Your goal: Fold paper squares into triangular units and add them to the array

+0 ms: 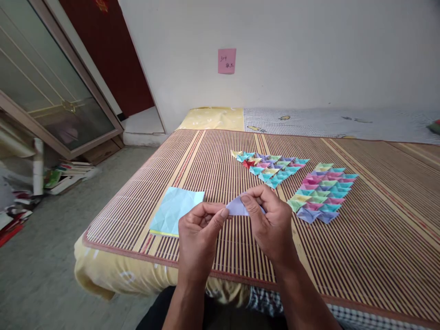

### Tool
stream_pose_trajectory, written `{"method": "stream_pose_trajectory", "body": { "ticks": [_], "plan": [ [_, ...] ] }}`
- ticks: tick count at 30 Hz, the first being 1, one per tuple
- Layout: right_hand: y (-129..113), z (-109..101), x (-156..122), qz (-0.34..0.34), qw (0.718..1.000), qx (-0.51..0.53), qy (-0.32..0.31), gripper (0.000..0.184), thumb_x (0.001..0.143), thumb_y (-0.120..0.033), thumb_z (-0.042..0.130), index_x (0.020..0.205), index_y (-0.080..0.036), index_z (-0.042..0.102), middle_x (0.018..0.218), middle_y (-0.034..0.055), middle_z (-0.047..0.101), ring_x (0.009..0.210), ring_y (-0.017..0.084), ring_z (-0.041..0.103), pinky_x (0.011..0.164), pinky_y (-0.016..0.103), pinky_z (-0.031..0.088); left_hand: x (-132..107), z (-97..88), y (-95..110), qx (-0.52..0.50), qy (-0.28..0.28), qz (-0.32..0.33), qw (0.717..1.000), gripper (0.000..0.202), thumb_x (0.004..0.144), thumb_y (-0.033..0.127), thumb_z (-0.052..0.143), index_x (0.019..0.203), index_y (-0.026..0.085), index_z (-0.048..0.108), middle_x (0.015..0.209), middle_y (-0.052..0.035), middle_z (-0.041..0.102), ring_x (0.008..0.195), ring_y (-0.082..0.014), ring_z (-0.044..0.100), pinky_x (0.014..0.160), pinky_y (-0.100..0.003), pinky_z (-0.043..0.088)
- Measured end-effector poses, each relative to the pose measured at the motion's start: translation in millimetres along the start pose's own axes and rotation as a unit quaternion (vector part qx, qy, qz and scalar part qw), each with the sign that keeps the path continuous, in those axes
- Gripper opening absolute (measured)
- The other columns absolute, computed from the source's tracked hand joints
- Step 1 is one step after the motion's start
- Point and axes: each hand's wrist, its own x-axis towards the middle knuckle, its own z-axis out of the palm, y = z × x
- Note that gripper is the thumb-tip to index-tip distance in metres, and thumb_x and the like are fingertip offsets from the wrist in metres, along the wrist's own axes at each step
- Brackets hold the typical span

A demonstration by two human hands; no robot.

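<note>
A folded piece of lavender paper [238,208] is stretched between my two hands above the bamboo mat. My left hand [201,231] pinches its left corner between thumb and finger. On its right part, my right hand [270,220] has thumb and fingers closed, covering some of the folds. Beside my left hand lies a stack of light blue square paper [177,208] with crease lines, a yellow edge showing beneath. Beyond my right hand rest two groups of folded paper pieces, a triangular group [271,166] and a slanted group [325,192], in several colours.
The bamboo mat [130,220] covers a bed with a yellow sheet [137,277] at the front edge. A pink note [227,61] sticks to the wall. At left stand a glass-paned door [55,91] and a pile of books [70,172] on the floor.
</note>
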Motion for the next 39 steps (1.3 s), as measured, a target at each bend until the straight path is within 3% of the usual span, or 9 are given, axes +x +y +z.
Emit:
{"method": "stream_pose_trajectory", "body": {
  "ticks": [10,25,33,39],
  "plan": [
    [2,1,1,0.048,0.997,0.041,-0.043,0.019,0.099,-0.027,0.063,0.082,-0.020,0.064,0.067,-0.0025,0.068,0.058,0.013,0.065,0.054,0.022,0.049,-2,2.0,-5,0.000,0.023,-0.015,1.000,0.014,0.083,0.025,0.083,0.077,0.017,0.074,0.073,-0.0013,0.076,0.072,-0.0132,0.069,0.074,-0.024,0.055],
    [7,2,0,0.090,0.993,0.051,-0.061,0.022,0.100,-0.031,0.062,0.081,-0.020,0.063,0.068,-0.0014,0.066,0.060,0.014,0.063,0.054,0.023,0.046,3,4.1,-12,-0.027,0.063,-0.023,0.997,0.022,0.078,0.025,0.086,0.078,0.017,0.066,0.064,-0.0015,0.075,0.062,-0.0141,0.071,0.066,-0.023,0.054],
    [9,1,2,0.087,0.994,0.053,-0.049,0.022,0.098,-0.030,0.063,0.079,-0.020,0.063,0.064,-0.0024,0.063,0.058,0.014,0.061,0.053,0.023,0.045,7,-3.4,-16,-0.042,0.017,-0.049,0.998,0.024,0.082,0.030,0.086,0.095,0.017,0.070,0.067,0.0006,0.075,0.062,-0.0125,0.070,0.070,-0.023,0.054],
    [9,3,2,0.089,0.992,0.054,-0.066,0.022,0.098,-0.030,0.062,0.079,-0.020,0.062,0.065,-0.0022,0.063,0.058,0.014,0.060,0.053,0.023,0.044,7,2.7,-8,-0.005,-0.062,-0.090,0.994,0.028,0.072,0.035,0.092,0.079,0.015,0.074,0.066,0.0001,0.071,0.061,-0.0109,0.062,0.063,-0.021,0.048]
  ]
}}
